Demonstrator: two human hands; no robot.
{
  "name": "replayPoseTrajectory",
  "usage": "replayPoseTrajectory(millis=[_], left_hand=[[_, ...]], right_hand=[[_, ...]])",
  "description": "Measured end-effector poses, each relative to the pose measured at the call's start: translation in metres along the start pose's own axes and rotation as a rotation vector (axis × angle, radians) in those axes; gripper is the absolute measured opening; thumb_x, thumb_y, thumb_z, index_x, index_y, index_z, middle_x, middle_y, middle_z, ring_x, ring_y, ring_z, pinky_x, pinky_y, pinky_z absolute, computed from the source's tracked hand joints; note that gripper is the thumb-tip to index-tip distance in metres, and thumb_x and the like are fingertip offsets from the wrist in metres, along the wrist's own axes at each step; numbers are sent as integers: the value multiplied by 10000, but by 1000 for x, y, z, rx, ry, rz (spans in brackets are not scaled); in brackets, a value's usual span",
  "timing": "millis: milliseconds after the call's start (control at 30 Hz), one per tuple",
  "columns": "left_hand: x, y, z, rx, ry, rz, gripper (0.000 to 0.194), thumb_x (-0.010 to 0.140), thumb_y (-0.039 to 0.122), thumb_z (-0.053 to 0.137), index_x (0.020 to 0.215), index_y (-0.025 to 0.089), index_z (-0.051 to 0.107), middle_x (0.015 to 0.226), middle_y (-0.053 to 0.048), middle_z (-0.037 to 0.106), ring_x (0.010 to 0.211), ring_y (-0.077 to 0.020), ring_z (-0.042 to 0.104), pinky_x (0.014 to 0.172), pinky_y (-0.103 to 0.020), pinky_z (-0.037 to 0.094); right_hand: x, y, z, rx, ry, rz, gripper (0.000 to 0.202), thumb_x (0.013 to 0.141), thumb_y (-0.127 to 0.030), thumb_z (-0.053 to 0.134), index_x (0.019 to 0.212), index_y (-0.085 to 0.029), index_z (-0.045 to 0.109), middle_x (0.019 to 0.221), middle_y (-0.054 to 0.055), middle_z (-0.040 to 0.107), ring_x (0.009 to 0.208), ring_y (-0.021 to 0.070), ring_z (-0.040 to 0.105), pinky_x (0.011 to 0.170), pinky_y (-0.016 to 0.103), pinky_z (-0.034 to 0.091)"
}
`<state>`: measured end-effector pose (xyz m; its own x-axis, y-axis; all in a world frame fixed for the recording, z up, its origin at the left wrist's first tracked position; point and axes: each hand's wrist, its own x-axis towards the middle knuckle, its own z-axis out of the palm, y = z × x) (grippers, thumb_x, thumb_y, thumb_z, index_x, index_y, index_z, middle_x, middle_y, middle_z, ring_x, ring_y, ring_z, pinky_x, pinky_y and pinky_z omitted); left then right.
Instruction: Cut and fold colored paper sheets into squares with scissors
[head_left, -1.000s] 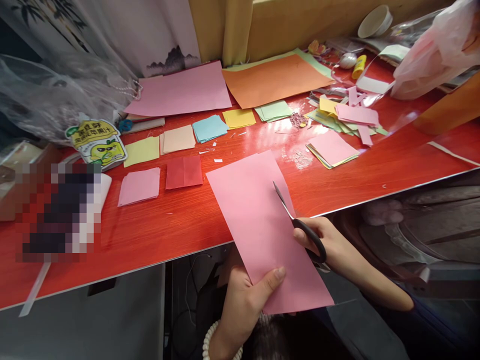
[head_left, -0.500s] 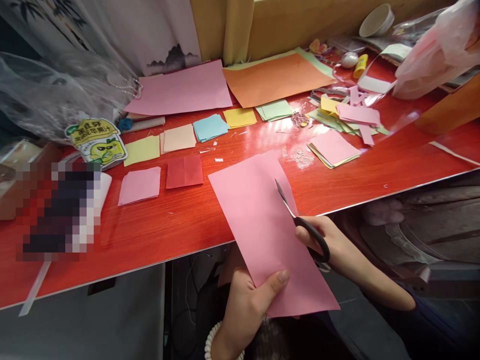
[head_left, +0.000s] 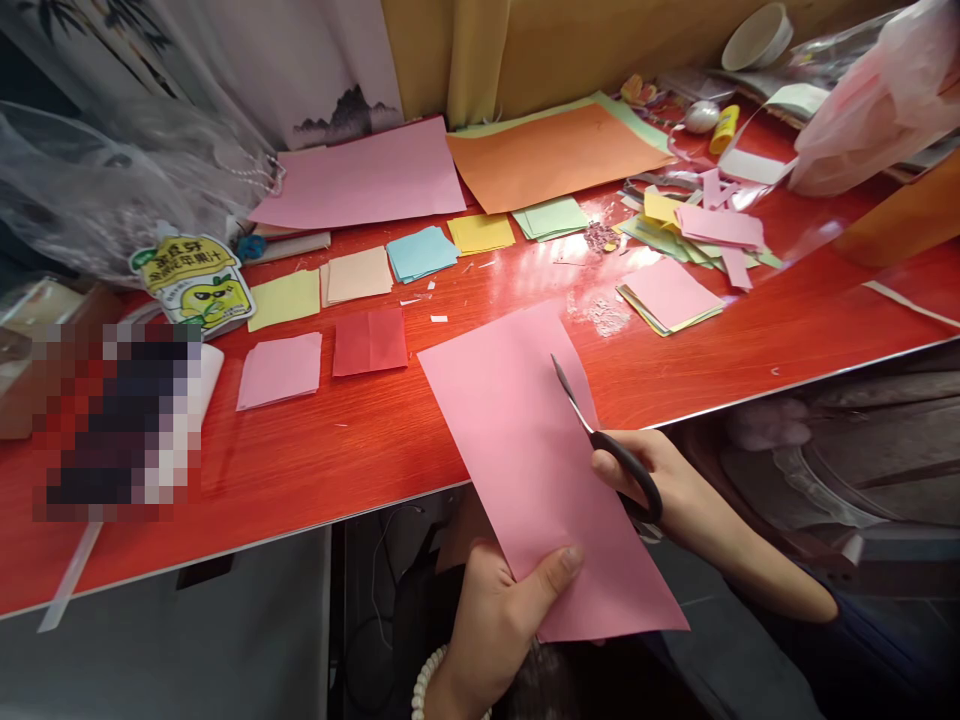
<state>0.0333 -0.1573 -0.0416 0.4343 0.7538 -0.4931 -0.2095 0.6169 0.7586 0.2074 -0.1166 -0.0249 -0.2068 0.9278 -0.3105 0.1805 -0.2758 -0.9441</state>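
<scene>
A large pink sheet of paper slants over the table's front edge. My left hand grips its lower left part, thumb on top and fingers hidden beneath. Black-handled scissors are in my right hand, at the sheet's right side. One blade lies over the paper, pointing up and left; the other blade is hidden under it. My right fingers are wrapped round the handles, partly out of sight.
On the red table lie small stacks of coloured paper, among them a pink stack and a red square. Behind are a big pink sheet and an orange sheet. Paper scraps and a plastic bag sit right.
Almost nothing differs. The lower end of the pink sheet and both hands have shifted very slightly to the right; the scissors keep about the same place on the paper.
</scene>
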Motion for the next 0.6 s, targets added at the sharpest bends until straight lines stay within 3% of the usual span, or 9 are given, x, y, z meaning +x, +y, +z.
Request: replayPoseTrajectory(millis=[167, 300, 600], left_hand=[[0, 0, 0, -5, -6, -3, 274, 797, 347, 668, 903, 102, 731, 776, -100, 724, 653, -192, 664, 549, -272, 512], [0, -3, 0, -13, -29, -6, 269, 803, 319, 669, 948, 99, 722, 860, -107, 723, 763, -193, 660, 672, -288, 514], [-1, -5, 0, 21, -13, -14, 295, 804, 341, 665, 968, 103, 724, 837, -95, 714, 749, -182, 644, 701, -292, 505]], right_hand=[[-2, 2, -1, 17, 1, 2, 561, 749, -648, 577, 564, -204, 289, 581, -53, 220, 522, 90, 190, 476, 262, 144], [-1, 2, -1, 5, -8, -2, 559, 753, -677, 546, 575, -202, 311, 588, -51, 230, 529, 94, 202, 481, 263, 150], [-1, -2, -2, -1, -5, 17, 564, 736, -661, 578, 568, -202, 298, 584, -52, 221, 526, 90, 201, 478, 264, 149]])
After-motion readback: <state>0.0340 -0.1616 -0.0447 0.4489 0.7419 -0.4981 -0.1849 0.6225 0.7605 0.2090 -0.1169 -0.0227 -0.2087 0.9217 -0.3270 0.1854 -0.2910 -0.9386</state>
